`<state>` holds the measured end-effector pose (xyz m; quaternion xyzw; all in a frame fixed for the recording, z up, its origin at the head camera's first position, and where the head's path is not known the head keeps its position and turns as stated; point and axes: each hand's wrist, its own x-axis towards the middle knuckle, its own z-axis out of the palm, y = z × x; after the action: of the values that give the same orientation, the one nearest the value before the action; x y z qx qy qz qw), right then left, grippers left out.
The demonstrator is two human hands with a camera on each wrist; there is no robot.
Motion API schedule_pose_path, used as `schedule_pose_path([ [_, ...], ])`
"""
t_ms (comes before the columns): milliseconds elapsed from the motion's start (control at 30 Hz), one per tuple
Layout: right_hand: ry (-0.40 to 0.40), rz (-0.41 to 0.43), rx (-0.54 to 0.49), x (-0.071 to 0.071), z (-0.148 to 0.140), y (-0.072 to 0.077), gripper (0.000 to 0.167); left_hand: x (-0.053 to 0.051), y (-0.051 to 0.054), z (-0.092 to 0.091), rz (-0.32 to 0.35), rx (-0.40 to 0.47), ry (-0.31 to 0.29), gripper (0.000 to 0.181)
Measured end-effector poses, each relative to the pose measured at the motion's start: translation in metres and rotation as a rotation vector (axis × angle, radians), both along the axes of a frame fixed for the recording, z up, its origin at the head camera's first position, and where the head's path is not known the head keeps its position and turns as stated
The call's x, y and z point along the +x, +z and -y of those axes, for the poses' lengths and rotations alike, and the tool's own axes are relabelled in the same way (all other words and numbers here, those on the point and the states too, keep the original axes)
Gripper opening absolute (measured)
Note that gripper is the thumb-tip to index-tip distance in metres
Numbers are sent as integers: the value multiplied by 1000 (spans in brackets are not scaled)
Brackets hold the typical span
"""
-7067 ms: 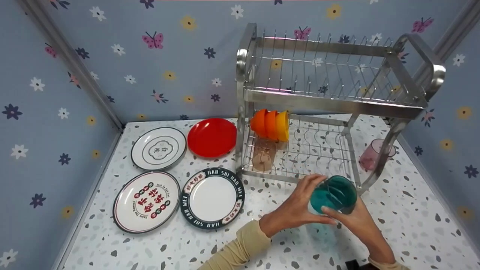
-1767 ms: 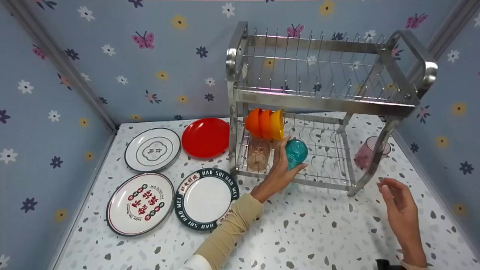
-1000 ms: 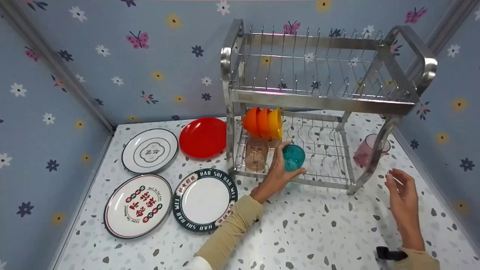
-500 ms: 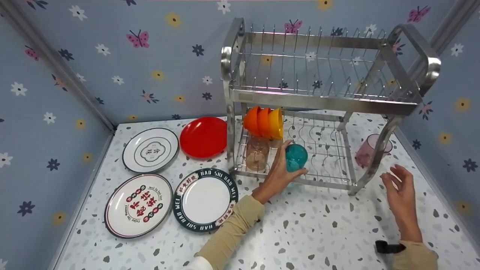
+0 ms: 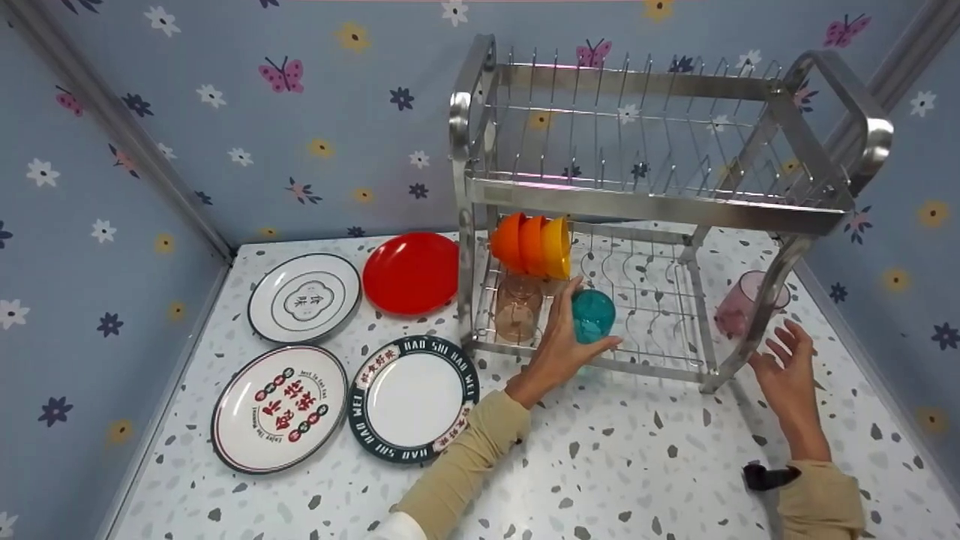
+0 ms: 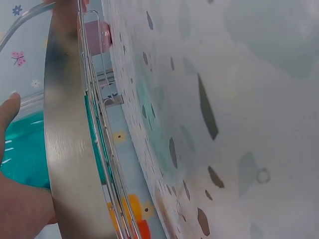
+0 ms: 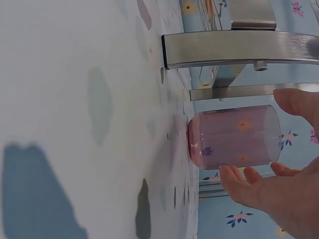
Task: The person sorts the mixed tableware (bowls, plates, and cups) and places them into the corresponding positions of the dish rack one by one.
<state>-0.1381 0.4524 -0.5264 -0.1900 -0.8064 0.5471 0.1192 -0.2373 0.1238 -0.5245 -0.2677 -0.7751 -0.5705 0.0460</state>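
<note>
"Left grip (image 5: pixel 556 351)?"
"Curled round the translucent teal cup (image 5: pixel 596 311), at the front edge of the silver metal rack (image 5: pixel 645 203)'s lower shelf (image 5: pixel 660 371)."
"Right grip (image 5: pixel 789 379)?"
"Loosely spread, empty, beside the translucent pink cup (image 5: pixel 736 307) near the bench (image 5: pixel 637 465)'s right edge."

Head view bright & fairly even, light apparently from above; whitish glare on near tabletop (image 5: pixel 630 450), glints on steel rack (image 5: pixel 652 202) bends L & R. Faint shadow L of right hand (image 5: pixel 787 375). L wrist view: near tabletop soft, teal tint cast by teal glass (image 6: pixel 25 149). R wrist view: duller, greyer, near end blurry, soft shadow by pink glass (image 7: pixel 234 137).
</note>
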Motion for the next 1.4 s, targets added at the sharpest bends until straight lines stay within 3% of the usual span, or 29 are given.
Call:
schedule_pose_path([
  [167, -10, 30, 9, -7, 1, 1, 83, -2, 1, -1, -9, -5, -19, 95],
  [467, 9, 53, -46, -16, 1, 1, 92, -3, 3, -2, 66, -19, -46, 96],
  [767, -9, 12, -41, -23, 1, -3, 97, -7, 3, -4, 34, -10, -54, 92],
  [967, -35, 21, -100, -25, 0, -3, 99, -9, 1, -3, 44, 18, -34, 88],
  [1200, -40, 33, -108, -27, -2, -5, 99, -8, 0, -5, 53, 11, -6, 88],
  [1400, -31, 41, -104, -28, -3, -4, 97, -7, 0, -8, 61, -9, -16, 94],
])
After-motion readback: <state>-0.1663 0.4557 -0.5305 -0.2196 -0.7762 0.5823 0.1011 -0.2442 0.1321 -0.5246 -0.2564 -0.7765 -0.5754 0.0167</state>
